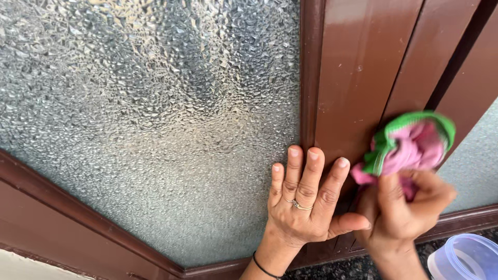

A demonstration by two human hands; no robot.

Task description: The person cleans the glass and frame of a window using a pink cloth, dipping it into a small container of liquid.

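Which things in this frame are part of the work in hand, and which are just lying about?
In use:
- right hand, gripping the pink and green cloth
- brown window frame, under the cloth
- left hand, flat against frame and textured glass

Lying about:
- clear plastic container, bottom right

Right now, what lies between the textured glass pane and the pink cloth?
In the head view, the brown frame post and the flat left hand lie between the glass pane and cloth.
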